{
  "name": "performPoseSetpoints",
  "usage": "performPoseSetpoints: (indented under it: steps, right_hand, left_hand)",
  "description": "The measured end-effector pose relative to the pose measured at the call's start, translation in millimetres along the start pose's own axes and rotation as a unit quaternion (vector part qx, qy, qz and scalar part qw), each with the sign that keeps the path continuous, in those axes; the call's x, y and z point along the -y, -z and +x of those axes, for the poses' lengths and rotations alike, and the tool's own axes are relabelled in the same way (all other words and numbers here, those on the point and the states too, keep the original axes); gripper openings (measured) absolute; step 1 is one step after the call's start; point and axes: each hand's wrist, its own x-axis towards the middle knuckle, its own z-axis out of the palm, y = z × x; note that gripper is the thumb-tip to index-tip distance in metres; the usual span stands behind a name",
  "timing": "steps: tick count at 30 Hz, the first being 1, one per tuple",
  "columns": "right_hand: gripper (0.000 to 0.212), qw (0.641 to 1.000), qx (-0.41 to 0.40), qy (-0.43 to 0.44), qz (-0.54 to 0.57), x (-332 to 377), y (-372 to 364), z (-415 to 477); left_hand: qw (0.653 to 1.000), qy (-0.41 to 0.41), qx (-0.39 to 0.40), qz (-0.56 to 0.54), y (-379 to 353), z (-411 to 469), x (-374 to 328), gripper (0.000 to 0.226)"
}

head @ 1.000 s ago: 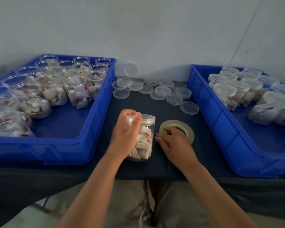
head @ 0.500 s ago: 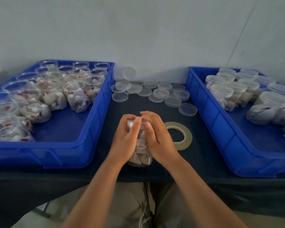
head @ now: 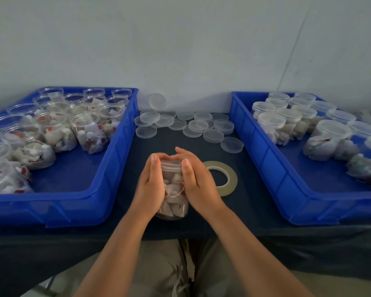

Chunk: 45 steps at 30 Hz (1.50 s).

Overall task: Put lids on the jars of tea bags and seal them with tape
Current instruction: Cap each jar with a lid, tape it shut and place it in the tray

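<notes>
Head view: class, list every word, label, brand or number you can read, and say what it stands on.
No text can be read anywhere.
Red tea-bag tags in the open jars: too small and blurred to read.
Tape roll: no print shows.
Held jar: no label shows.

Upright lidded jar (head: 173, 202) beside tape roll (head: 232, 178)

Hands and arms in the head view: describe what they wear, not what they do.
The left hand and right hand are bare: no gloves, rings or watch show. The left forearm and right forearm are uncovered down to the frame's edge; no sleeve is in view.
</notes>
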Motion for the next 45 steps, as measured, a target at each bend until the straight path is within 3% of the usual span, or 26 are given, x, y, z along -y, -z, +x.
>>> performPoseSetpoints:
  steps: [5, 7, 10, 13, 16, 19, 22, 27, 29, 33, 35, 37, 39, 41, 42, 45]
  right_hand:
    - [0.100, 0.982, 0.133, 0.015, -0.131, 26.1, 38.2, 9.5]
    - [0.108, 0.975, 0.158, 0.023, -0.156, 40.2, 58.3, 14.3]
    - [0.093, 0.965, 0.125, 0.080, -0.217, 58.2, 90.9, 19.4]
    - [0.086, 0.962, 0.026, 0.078, -0.259, 70.0, 137.6, 28.8]
    - [0.090, 0.940, -0.075, -0.006, -0.331, 70.9, 197.9, 48.5]
    - [0.096, 0.891, -0.115, -0.163, -0.408, 54.9, 256.3, 75.1]
    - [0.089, 0.840, -0.079, -0.253, -0.473, 27.6, 288.4, 89.0]
    - [0.087, 0.792, 0.010, -0.318, -0.521, -30.6, 290.1, 92.2]
    - [0.085, 0.798, 0.011, -0.317, -0.513, -50.9, 287.3, 93.9]
    - [0.090, 0.843, -0.065, -0.284, -0.452, -72.1, 287.9, 94.0]
    - [0.109, 0.834, -0.009, -0.320, -0.449, -71.3, 294.0, 97.2]
    - [0.118, 0.802, 0.081, -0.352, -0.475, -67.8, 301.1, 101.4]
    - [0.092, 0.792, 0.103, -0.320, -0.510, -71.5, 304.2, 104.2]
    - [0.063, 0.809, 0.070, -0.275, -0.515, -79.1, 302.2, 104.0]
    - [0.059, 0.814, 0.053, -0.268, -0.513, -82.4, 300.5, 103.9]
    - [0.079, 0.799, 0.025, -0.300, -0.521, -92.3, 297.0, 105.4]
  left_hand:
    - [0.997, -0.070, 0.021, 0.029, -0.5, -9.2, -15.8, 0.037]
    - [0.995, -0.085, 0.045, 0.006, -2.9, -8.8, -26.1, 0.048]
    - [0.987, -0.142, 0.051, 0.051, -9.4, -4.3, -44.0, 0.059]
    - [0.980, -0.154, 0.028, 0.124, -13.6, 2.4, -54.7, 0.057]
    - [0.981, -0.117, 0.020, 0.153, -13.0, 1.6, -47.2, 0.038]
    - [0.985, -0.068, 0.035, 0.153, -10.8, -4.6, -28.6, 0.035]
    - [0.983, -0.002, 0.090, 0.162, -8.8, -6.5, -10.7, 0.043]
    - [0.953, 0.032, 0.166, 0.252, -10.3, -6.4, 19.9, 0.015]
    - [0.951, 0.028, 0.154, 0.265, -12.1, -7.7, 27.8, 0.014]
    - [0.965, 0.024, 0.113, 0.237, -13.7, -10.9, 35.6, 0.013]
    - [0.972, 0.027, 0.099, 0.211, -13.2, -10.8, 38.3, 0.014]
    - [0.978, 0.039, 0.086, 0.187, -12.1, -9.5, 39.0, 0.016]
    - [0.980, 0.052, 0.077, 0.176, -11.7, -8.3, 38.5, 0.020]
    - [0.980, 0.054, 0.075, 0.177, -12.4, -8.7, 37.4, 0.021]
    - [0.980, 0.052, 0.075, 0.179, -12.6, -9.0, 36.9, 0.020]
    - [0.977, 0.051, 0.082, 0.190, -12.4, -8.7, 37.5, 0.019]
